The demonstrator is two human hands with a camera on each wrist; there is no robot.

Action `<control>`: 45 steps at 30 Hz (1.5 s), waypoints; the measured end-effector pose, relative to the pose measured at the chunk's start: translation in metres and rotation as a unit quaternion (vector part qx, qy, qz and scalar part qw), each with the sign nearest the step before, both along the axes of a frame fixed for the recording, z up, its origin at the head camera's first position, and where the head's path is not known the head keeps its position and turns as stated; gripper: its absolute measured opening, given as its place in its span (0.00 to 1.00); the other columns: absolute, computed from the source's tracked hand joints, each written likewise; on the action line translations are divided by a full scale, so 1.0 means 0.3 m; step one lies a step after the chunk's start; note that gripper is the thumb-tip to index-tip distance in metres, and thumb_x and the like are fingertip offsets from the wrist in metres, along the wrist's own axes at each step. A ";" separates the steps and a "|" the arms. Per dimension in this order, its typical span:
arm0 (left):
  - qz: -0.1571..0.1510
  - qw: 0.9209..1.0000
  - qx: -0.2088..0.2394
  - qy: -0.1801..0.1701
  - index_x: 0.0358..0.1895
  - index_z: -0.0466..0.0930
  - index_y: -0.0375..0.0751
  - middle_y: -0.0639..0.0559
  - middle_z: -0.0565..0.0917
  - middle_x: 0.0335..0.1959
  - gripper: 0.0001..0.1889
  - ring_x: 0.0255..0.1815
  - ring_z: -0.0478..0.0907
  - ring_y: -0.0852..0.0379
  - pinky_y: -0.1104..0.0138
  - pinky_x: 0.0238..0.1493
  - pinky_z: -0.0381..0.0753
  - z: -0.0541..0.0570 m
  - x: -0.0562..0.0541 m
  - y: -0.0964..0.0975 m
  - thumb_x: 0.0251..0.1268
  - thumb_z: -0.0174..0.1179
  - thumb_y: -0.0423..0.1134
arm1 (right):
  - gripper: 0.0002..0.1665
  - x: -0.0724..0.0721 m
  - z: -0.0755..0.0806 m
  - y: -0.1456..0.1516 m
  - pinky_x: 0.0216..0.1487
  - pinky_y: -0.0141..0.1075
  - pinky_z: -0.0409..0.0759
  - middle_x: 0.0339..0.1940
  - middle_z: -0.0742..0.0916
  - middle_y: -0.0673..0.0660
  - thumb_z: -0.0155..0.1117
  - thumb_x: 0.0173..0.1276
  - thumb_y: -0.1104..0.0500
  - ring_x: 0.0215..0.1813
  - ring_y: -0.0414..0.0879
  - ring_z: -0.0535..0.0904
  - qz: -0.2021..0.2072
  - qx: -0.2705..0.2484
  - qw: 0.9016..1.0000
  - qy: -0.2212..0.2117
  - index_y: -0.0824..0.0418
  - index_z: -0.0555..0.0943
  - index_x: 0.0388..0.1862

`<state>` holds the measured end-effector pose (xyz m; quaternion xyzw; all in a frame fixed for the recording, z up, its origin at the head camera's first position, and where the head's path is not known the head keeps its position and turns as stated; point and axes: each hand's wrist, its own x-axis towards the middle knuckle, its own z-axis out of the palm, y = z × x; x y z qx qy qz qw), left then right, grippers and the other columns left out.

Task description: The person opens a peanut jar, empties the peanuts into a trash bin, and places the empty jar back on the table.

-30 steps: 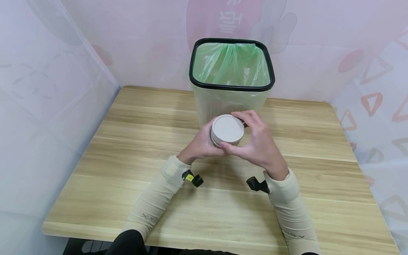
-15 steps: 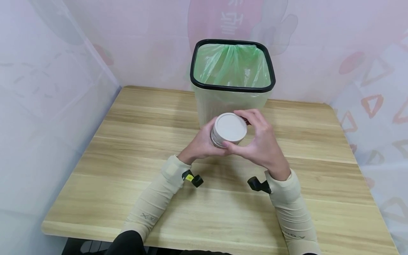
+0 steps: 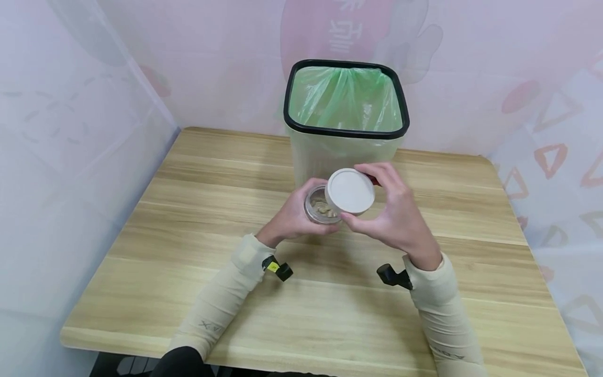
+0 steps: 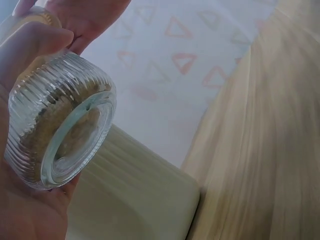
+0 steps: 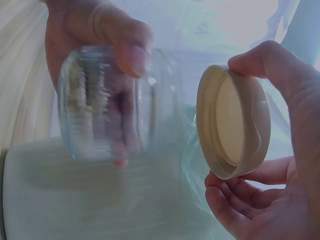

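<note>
A ribbed clear glass jar (image 4: 65, 110) is gripped by my left hand (image 3: 294, 214), its thumb and fingers round the sides. Small tan pieces lie inside the jar; what they are is too small to tell. My right hand (image 3: 393, 212) pinches a white screw lid (image 3: 350, 191) by its rim. In the right wrist view the lid (image 5: 232, 122) is apart from the jar (image 5: 105, 105), its threaded inside facing the mouth. Seen from the head, the lid covers the right part of the opening.
Right behind the hands, a pale trash bin (image 3: 339, 154) with a black rim stands on the wooden table (image 3: 212, 220). A green plastic bag (image 3: 346, 99) lines it. Printed cloth walls (image 3: 226, 68) rise at the back and both sides.
The lid has come off the jar. My right hand has shifted right with it, while my left hand has moved slightly left with the jar, uncovering its mouth.
</note>
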<state>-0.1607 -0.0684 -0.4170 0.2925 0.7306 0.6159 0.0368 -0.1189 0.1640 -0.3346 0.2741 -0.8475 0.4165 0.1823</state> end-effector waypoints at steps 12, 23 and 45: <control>0.009 1.000 0.004 0.004 0.66 0.72 0.36 0.42 0.84 0.61 0.45 0.63 0.81 0.47 0.53 0.70 0.79 -0.019 0.001 -0.047 0.38 0.86 0.29 | 0.49 0.010 -0.018 0.062 0.59 0.25 0.76 0.57 0.83 0.55 0.90 0.42 0.59 0.58 0.45 0.78 -0.004 0.021 0.999 -0.029 0.59 0.80 0.67; 0.031 0.999 -0.003 -0.012 0.67 0.72 0.37 0.43 0.84 0.61 0.46 0.62 0.81 0.47 0.52 0.71 0.77 -0.023 -0.008 -0.086 0.38 0.86 0.31 | 0.47 0.014 -0.071 0.100 0.61 0.23 0.76 0.57 0.84 0.54 0.91 0.44 0.59 0.57 0.44 0.78 0.003 0.039 0.997 -0.061 0.59 0.81 0.65; 0.056 0.998 0.002 -0.025 0.67 0.72 0.37 0.41 0.84 0.61 0.45 0.62 0.80 0.44 0.51 0.71 0.75 -0.004 -0.007 -0.132 0.39 0.85 0.31 | 0.47 -0.050 -0.243 0.106 0.57 0.54 0.83 0.55 0.85 0.61 0.89 0.46 0.53 0.55 0.55 0.81 0.033 0.166 0.971 -0.169 0.65 0.79 0.65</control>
